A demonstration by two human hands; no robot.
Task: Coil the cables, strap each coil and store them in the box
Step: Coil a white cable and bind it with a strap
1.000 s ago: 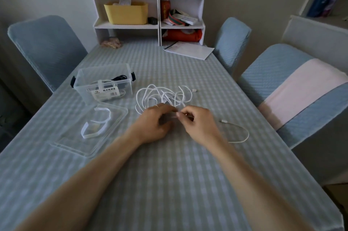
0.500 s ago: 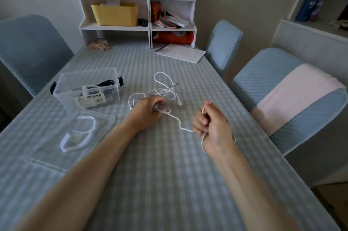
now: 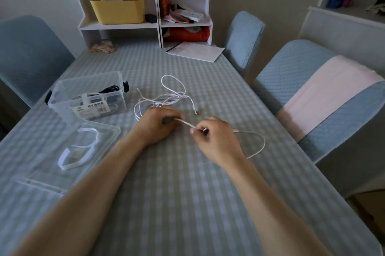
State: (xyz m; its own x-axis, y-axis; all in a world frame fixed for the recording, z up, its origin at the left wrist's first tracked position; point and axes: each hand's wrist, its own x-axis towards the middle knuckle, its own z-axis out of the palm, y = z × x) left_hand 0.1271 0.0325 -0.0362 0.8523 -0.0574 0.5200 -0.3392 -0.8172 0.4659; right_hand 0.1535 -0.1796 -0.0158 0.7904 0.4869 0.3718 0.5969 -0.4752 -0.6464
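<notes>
On the tabletop (image 3: 187, 203), in front of the person, a white cable (image 3: 166, 97) lies in loose, crossing loops, not yet coiled. The left hand (image 3: 155, 124) rests on the near part of these loops, with its fingers curled around a strand. The right hand (image 3: 214, 141) pinches the same strand between thumb and fingertips, and a short straight piece of cable runs between the two hands. Behind the right hand the cable makes one free curve (image 3: 260, 145) toward the table edge.

I think the main risk is a knot: the loops cross each other, so a quick pull can tighten them instead of opening them. The free plug end (image 3: 196, 112) lies near the tangle and can catch in a loop. The curve on the right can also slip over the table edge and drag.

The clear box (image 3: 87, 97) stands open to the left and already holds some cables, and its lid (image 3: 68, 155) lies nearer, with a white strap (image 3: 78, 151) on it. A careless elbow can push the lid and strap away.
</notes>
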